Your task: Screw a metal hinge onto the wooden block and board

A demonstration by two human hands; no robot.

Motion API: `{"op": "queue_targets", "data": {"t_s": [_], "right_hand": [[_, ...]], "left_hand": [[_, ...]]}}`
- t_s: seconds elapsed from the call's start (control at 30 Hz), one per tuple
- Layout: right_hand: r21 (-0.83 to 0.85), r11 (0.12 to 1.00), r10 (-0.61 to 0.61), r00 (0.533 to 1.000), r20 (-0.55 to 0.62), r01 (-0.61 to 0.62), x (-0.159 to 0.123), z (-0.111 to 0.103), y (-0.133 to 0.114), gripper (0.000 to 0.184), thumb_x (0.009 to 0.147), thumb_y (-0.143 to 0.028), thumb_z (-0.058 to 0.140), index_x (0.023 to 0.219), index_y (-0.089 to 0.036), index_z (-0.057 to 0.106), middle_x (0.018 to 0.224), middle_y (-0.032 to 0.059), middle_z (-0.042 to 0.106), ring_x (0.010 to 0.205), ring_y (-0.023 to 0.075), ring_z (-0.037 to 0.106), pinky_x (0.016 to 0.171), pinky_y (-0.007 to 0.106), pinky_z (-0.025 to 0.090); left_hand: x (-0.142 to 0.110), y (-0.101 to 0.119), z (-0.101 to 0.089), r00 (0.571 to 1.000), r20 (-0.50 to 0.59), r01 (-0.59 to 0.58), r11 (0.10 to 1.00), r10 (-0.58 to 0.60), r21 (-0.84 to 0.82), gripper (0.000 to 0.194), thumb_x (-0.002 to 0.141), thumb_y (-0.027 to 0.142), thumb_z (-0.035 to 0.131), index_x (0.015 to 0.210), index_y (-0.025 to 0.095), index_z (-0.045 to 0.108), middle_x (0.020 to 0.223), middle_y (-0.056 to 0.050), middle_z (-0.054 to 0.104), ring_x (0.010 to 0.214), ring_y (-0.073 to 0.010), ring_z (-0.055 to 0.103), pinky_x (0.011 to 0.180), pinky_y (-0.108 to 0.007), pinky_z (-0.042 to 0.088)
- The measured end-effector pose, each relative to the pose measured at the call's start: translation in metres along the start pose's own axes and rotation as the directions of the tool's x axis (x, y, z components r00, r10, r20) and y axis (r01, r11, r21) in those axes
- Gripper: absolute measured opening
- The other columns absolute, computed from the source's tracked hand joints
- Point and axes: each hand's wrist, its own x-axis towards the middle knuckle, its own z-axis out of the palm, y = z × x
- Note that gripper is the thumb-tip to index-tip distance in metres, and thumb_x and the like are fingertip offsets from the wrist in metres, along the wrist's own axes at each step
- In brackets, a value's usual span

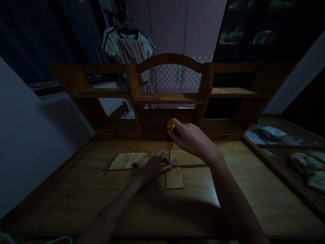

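Observation:
My right hand (189, 137) is wrapped round the yellow-and-black handle of a screwdriver (170, 145), held upright with its shaft pointing down. The tip meets the left end of a small silver metal hinge (174, 164) with holes in it. My left hand (155, 164) rests low over the boards, thumb and fingers closed round the hinge's left end beside the tip. Whether a screw is there, I cannot make out. Under the hinge lies a long, thin wooden board (127, 160) with dark marks. A small square wooden piece (174, 179) lies against its near edge.
Everything lies on a wooden desktop (101, 189). A wooden shelf unit (170, 98) stands along its back edge. A white wall (50, 125) borders the left. Plastic-wrapped items (274, 134) and cloth (309, 167) lie beyond the raised right edge. Clothes (129, 47) hang behind.

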Motion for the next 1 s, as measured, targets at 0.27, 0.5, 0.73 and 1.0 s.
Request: {"op": "queue_targets", "data": {"t_s": [0.27,0.5,0.73,1.0], "right_hand": [[0.033,0.999,-0.012,1.0,-0.013,0.012,-0.0009,0.0012,0.0017,0.032,0.098,-0.034,0.041,0.123,-0.018,0.049,0.079,0.0037,0.066,0.064,0.015,0.057,0.059,0.028,0.028],[0.027,1.0,-0.003,1.0,-0.007,0.003,0.0,0.0012,0.0014,0.03,0.098,-0.035,0.041,0.122,-0.019,0.049,0.079,0.0036,0.066,0.064,0.0147,0.057,0.059,0.028,0.027],[-0.006,1.0,0.005,1.0,0.0,-0.005,-0.0002,0.0008,0.0008,0.029,0.098,-0.036,0.041,0.121,-0.02,0.049,0.079,0.0029,0.066,0.066,0.0164,0.06,0.059,0.027,0.027],[-0.021,1.0,0.003,1.0,-0.001,-0.003,-0.0005,0.0005,0.0005,0.028,0.099,-0.036,0.041,0.121,-0.021,0.047,0.079,0.0025,0.066,0.068,0.0177,0.061,0.059,0.027,0.028]], "left_hand": [[0.0003,-0.0012,0.0005,1.0,0.009,0.028,0.999,-0.028,-0.024,0.021,0.076,0.032,0.08,0.083,0.019,0.065,0.103,-0.005,0.06,0.097,-0.0214,0.058,0.086,-0.035,0.047],[0.001,0.0019,-0.0008,0.999,0.006,0.038,0.998,-0.037,-0.042,0.019,0.076,0.031,0.08,0.081,0.019,0.065,0.1,-0.004,0.061,0.097,-0.0206,0.059,0.087,-0.034,0.047],[0.001,0.0042,-0.002,0.999,0.005,0.048,0.998,-0.048,-0.047,0.022,0.077,0.036,0.079,0.081,0.019,0.064,0.098,-0.004,0.06,0.095,-0.0201,0.059,0.085,-0.033,0.047],[0.0014,0.0046,-0.0013,0.999,-0.01,0.044,0.998,-0.045,-0.054,0.021,0.082,0.038,0.074,0.082,0.019,0.065,0.095,-0.003,0.06,0.093,-0.019,0.059,0.082,-0.031,0.047]]}}
